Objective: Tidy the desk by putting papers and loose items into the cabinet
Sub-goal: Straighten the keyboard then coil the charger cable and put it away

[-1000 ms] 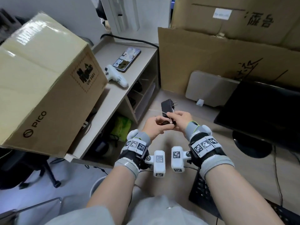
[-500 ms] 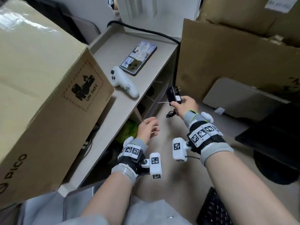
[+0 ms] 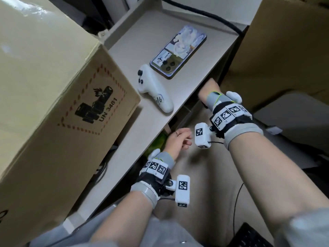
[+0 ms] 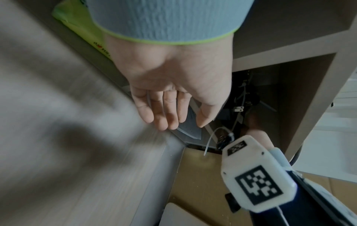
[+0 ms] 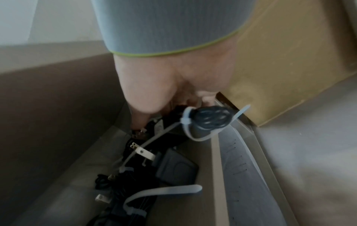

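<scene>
My right hand (image 3: 208,88) reaches under the top of the beige cabinet (image 3: 135,139) into an open compartment, so its fingers are hidden in the head view. In the right wrist view this hand (image 5: 154,94) grips a black power adapter (image 5: 164,123) whose coiled cable (image 5: 211,116) is bound with a white zip tie. Other black adapters (image 5: 176,169) with tied cables lie on the compartment floor just below it. My left hand (image 3: 179,139) hovers at the cabinet's front edge, fingers relaxed and holding nothing (image 4: 166,110).
On the cabinet top lie a white controller (image 3: 154,91), a phone (image 3: 178,50) and a big cardboard box (image 3: 53,90). A green packet (image 4: 85,26) sits in a lower compartment. More cardboard (image 3: 284,41) stands to the right, and a keyboard (image 3: 249,237) lies nearby.
My left hand let go of the adapter and drew back. The right hand carried the adapter forward and left, from over the desk into the cabinet compartment.
</scene>
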Demonstrator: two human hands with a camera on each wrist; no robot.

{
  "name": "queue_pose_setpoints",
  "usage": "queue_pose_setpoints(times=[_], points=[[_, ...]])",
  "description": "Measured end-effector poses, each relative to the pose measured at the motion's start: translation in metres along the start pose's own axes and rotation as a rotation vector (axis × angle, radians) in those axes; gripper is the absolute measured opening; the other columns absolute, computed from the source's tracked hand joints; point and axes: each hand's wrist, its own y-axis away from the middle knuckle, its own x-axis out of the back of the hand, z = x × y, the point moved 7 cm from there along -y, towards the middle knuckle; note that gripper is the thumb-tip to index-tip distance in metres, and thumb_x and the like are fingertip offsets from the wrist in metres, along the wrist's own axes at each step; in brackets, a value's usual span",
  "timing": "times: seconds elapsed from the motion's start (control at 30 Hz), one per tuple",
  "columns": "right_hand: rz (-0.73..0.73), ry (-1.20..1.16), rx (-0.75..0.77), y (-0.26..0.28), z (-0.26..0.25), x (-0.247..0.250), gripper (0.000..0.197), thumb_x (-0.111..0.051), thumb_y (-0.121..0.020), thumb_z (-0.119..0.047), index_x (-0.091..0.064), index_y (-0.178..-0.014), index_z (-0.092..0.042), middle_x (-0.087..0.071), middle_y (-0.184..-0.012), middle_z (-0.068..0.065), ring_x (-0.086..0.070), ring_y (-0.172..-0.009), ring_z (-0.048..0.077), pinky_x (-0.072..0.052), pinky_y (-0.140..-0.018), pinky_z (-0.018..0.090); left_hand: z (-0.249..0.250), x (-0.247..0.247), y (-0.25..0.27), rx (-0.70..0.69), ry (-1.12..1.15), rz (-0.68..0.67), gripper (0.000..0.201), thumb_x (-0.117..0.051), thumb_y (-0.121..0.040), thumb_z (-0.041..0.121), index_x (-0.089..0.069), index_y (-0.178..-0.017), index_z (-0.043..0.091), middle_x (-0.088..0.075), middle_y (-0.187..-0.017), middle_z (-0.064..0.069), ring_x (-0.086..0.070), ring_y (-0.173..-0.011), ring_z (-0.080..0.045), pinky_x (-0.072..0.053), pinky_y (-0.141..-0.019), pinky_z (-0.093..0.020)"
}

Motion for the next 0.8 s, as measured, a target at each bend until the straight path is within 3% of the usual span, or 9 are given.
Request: queue_pose_setpoints(times=[0.07,0.13,0.27,0.5,0.6,0.63,0.7,0.73,0.8], points=[[0.054,-0.059,-0.013,0.001,0.010,0.007,0.037,-0.041,-0.098,-0.013,-0.051,-0.131,0.001,-0.050,-0.139,0.021,-0.045,-0.130,0.035,-0.039,-0.102,0.032,0.002,-0.001,0.003,-0.009,0.016,-0.009,0.010,-0.057,-0.095,0.014,-0.064,-0.102,0.014,-0.059,-0.088,-0.008,-0.053,-0.060,-0.009,-0.039,-0.052,-0.015],[0.127,-0.187,0.017,0.007,0.026,0.014,0.045,-0.045,-0.097,-0.025,-0.046,-0.139,-0.007,-0.048,-0.141,0.018,-0.045,-0.131,0.032,-0.034,-0.108,0.034,0.002,-0.001,0.007,-0.019,0.036,-0.007,0.006,-0.057,-0.095,0.014,-0.063,-0.097,0.016,-0.060,-0.083,-0.005,-0.054,-0.061,-0.011,-0.041,-0.054,-0.016],[0.070,-0.350,0.047,0.018,0.056,-0.002,0.060,-0.070,-0.076,-0.034,-0.055,-0.133,-0.023,-0.064,-0.125,0.003,-0.062,-0.114,0.019,-0.045,-0.105,0.032,-0.003,0.001,0.013,-0.015,0.060,0.013,0.005,-0.060,-0.094,0.015,-0.064,-0.098,0.015,-0.063,-0.078,-0.004,-0.057,-0.059,-0.011,-0.044,-0.053,-0.018],[-0.030,-0.183,0.025,0.025,0.046,-0.015,0.085,-0.080,-0.061,-0.033,-0.048,-0.138,-0.020,-0.061,-0.129,0.005,-0.060,-0.113,0.024,-0.047,-0.102,0.036,-0.003,0.003,0.019,-0.033,0.054,-0.019,0.011,-0.062,-0.092,0.020,-0.065,-0.102,0.016,-0.065,-0.084,-0.004,-0.060,-0.064,-0.011,-0.048,-0.058,-0.019],[-0.019,-0.379,-0.032,0.023,0.060,-0.015,0.100,-0.071,-0.041,-0.041,-0.045,-0.137,-0.027,-0.068,-0.115,0.005,-0.061,-0.080,0.022,-0.058,-0.083,0.042,0.003,-0.001,0.019,-0.029,0.049,-0.028,0.011,-0.061,-0.094,0.020,-0.063,-0.103,0.015,-0.064,-0.083,-0.003,-0.059,-0.064,-0.012,-0.046,-0.057,-0.019],[-0.009,-0.462,-0.028,0.025,0.065,-0.010,0.095,-0.071,-0.043,-0.038,-0.045,-0.134,-0.026,-0.069,-0.108,0.006,-0.060,-0.071,0.021,-0.059,-0.069,0.037,0.003,-0.006,0.019,-0.020,0.038,-0.039,0.013,-0.061,-0.094,0.021,-0.061,-0.105,0.015,-0.064,-0.085,-0.003,-0.059,-0.064,-0.012,-0.047,-0.059,-0.021],[0.035,-0.625,-0.021,0.037,0.067,0.010,0.076,-0.078,-0.056,-0.021,-0.048,-0.125,-0.022,-0.068,-0.099,0.008,-0.062,-0.064,0.021,-0.048,-0.046,0.022,0.000,-0.019,0.021,0.001,0.000,-0.070,0.027,-0.064,-0.092,0.026,-0.057,-0.115,0.016,-0.067,-0.099,-0.005,-0.064,-0.068,-0.012,-0.053,-0.070,-0.029],[0.042,-0.704,-0.016,0.040,0.069,0.018,0.070,-0.080,-0.060,-0.015,-0.048,-0.122,-0.019,-0.068,-0.101,0.010,-0.065,-0.068,0.022,-0.045,-0.043,0.019,-0.001,-0.025,0.022,0.008,-0.007,-0.087,0.036,-0.065,-0.091,0.029,-0.052,-0.122,0.017,-0.067,-0.108,-0.005,-0.067,-0.071,-0.013,-0.055,-0.079,-0.035],[0.007,-0.844,0.003,0.046,0.077,0.030,0.060,-0.083,-0.064,-0.014,-0.053,-0.116,-0.016,-0.070,-0.099,0.009,-0.070,-0.073,0.023,-0.053,-0.052,0.023,-0.001,-0.040,0.026,0.015,0.000,-0.132,0.051,-0.066,-0.091,0.033,-0.041,-0.133,0.020,-0.064,-0.122,-0.004,-0.071,-0.081,-0.015,-0.054,-0.093,-0.042]])
